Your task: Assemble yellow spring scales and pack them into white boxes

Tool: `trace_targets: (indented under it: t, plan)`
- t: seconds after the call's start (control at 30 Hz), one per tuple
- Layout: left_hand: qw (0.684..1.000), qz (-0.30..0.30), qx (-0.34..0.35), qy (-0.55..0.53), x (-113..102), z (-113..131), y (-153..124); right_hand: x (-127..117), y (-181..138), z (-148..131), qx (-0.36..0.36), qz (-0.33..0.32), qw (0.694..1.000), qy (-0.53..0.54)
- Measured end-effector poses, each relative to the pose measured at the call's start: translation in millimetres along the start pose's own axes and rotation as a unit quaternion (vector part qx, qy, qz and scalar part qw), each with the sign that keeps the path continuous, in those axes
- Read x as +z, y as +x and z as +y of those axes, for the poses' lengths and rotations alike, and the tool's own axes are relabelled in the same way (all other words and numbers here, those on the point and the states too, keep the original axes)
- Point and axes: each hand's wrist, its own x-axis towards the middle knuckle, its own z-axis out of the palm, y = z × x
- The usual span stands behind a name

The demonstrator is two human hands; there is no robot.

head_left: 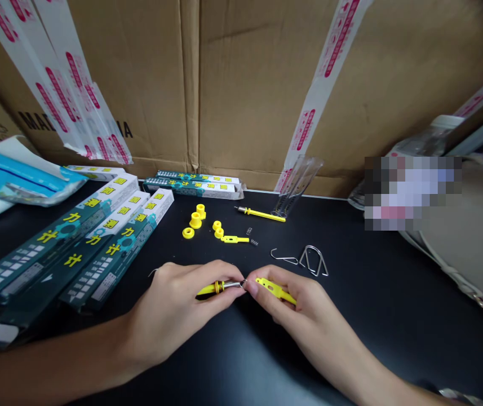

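My left hand [177, 299] is closed on a yellow plastic rod [205, 290] with a silvery coil spring [231, 285] on its end. Fingertips of my right hand [296, 299] meet the spring's wire end, close to the left fingertips. Across the right fingers lies a flat yellow plastic piece with holes [271, 287], its tail hidden in the palm. Beyond the hands lie a similar yellow piece [235, 239], small springs [254, 242], yellow caps [195, 220], and another yellow rod [266, 215] with a spring. Bent wire hooks [314, 260] rest to the right.
Teal-and-white spring scale boxes [114, 248] lie at left, more boxes [194, 186] at the back. Clear plastic tubes [298, 186] lean against a large cardboard box [241, 84]. A blue packet [25, 175] sits far left; a beige bag [469, 237] stands at right on the black table [368, 293].
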Motion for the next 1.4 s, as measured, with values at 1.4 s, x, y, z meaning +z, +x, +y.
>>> trace_targets:
  t: [1.4]
  plan:
    - [0.999, -0.008, -0.047, -0.019, 1, -6, -4, 8, -11, 3, -0.099, -0.002, 0.993, -0.057]
